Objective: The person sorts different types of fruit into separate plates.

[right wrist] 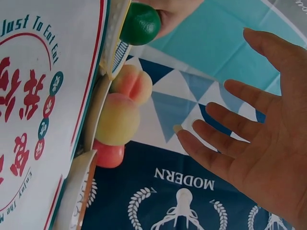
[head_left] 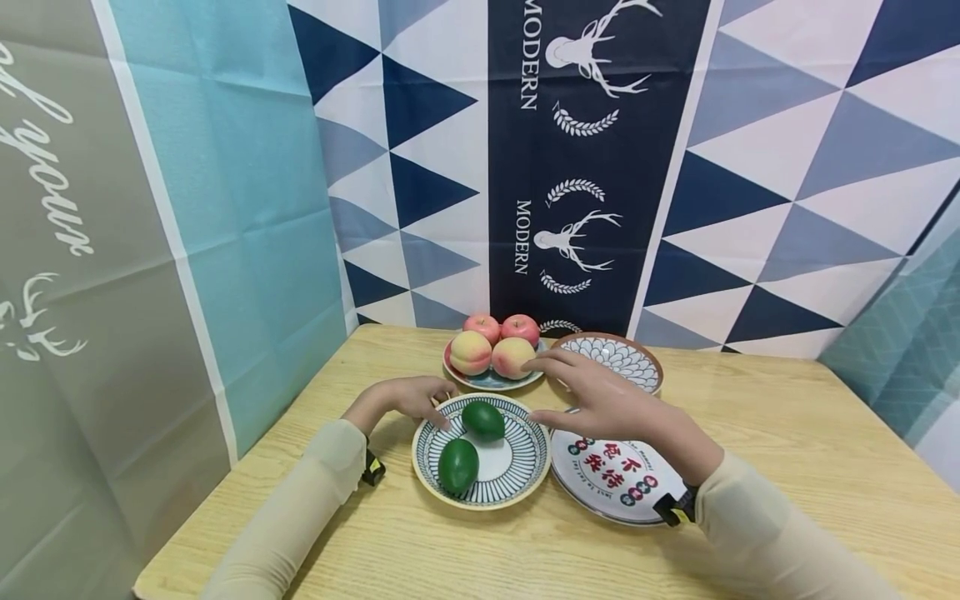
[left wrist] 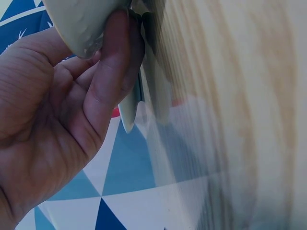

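Observation:
My left hand [head_left: 416, 396] pinches the left rim of a shallow patterned bowl [head_left: 498, 462]. In the left wrist view, its fingers reach under the bowl [left wrist: 86, 21], close to the wooden tabletop. Two dark green oval fruits lie in the bowl: one fruit [head_left: 483, 420] at the back, the other [head_left: 458, 467] at the front left. My right hand [head_left: 600, 400] hovers over a white plate [head_left: 615, 479] with red characters, right of the bowl. Seen from the right wrist, that hand [right wrist: 254, 129] has its fingers spread and holds nothing.
Behind the bowl, a small plate [head_left: 491, 382] bears two peaches [head_left: 471, 353] and two red apples [head_left: 520, 329]. A brown-rimmed plate [head_left: 626, 358] with a petal pattern stands to its right, behind the white plate. Patterned cloth [head_left: 420, 167] hangs along the table's back edge.

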Tool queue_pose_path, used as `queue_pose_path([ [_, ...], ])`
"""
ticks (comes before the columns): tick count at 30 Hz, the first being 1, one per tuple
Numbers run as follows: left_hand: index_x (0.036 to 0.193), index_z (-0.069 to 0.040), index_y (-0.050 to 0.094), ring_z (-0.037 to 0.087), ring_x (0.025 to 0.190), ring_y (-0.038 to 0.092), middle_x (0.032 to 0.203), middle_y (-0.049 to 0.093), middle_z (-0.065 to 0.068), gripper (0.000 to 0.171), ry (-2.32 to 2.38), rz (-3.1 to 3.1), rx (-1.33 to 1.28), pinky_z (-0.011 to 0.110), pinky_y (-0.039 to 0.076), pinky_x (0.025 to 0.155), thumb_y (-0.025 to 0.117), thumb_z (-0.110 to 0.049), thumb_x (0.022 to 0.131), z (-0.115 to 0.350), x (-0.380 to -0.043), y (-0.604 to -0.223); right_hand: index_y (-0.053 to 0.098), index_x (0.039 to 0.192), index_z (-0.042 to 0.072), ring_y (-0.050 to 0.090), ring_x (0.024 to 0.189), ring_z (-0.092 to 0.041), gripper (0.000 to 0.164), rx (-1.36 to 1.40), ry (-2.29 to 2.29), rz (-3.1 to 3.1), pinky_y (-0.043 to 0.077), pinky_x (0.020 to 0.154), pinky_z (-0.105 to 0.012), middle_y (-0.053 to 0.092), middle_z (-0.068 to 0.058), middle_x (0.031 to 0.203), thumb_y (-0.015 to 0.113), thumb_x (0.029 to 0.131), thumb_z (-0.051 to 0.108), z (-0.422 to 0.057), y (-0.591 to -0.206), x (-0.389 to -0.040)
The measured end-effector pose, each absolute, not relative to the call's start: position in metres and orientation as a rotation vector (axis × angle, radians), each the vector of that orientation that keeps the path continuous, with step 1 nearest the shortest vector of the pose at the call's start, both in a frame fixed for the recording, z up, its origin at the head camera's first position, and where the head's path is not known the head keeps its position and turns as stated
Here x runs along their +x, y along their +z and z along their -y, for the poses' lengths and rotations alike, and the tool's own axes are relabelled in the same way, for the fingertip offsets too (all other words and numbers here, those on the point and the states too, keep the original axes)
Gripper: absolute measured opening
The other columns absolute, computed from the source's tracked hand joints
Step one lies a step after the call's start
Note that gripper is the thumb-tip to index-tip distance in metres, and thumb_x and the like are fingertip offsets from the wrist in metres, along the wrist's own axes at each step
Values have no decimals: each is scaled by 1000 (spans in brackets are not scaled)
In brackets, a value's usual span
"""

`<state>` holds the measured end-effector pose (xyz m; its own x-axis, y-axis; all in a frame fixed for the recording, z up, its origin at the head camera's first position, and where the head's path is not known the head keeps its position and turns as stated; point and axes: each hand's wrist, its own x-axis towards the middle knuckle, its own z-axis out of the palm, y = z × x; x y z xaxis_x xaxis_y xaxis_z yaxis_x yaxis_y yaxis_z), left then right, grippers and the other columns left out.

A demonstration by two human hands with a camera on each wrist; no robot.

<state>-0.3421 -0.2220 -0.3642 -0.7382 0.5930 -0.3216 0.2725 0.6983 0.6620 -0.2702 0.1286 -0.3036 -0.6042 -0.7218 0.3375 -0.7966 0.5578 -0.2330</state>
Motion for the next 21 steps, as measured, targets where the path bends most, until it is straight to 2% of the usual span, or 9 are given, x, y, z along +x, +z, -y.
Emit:
queue_pose_path([
  [6, 124, -8, 62, 21, 103, 68, 123, 68, 12, 37, 808, -2389, 660, 37, 61, 80, 81, -12, 93, 223, -343, -365, 57, 151, 23, 53, 139, -27, 69, 1236, 530, 2606, 43, 115, -55, 56, -1, 149, 74, 94, 59, -135, -304, -272],
  [14, 127, -8, 61, 21, 105, 67, 123, 68, 11, 40, 795, -2398, 660, 36, 61, 81, 82, -14, 93, 222, -346, -367, 57, 151, 17, 52, 141, -32, 73, 1159, 544, 2658, 44, 113, -58, 54, -6, 154, 74, 94, 58, -154, -310, -276],
  [21, 125, -7, 61, 20, 103, 67, 122, 69, 10, 38, 809, -2387, 660, 36, 61, 80, 81, -12, 94, 223, -347, -368, 60, 147, 18, 55, 137, -30, 66, 1138, 525, 2636, 47, 109, -59, 58, -5, 148, 77, 94, 53, -170, -314, -278],
])
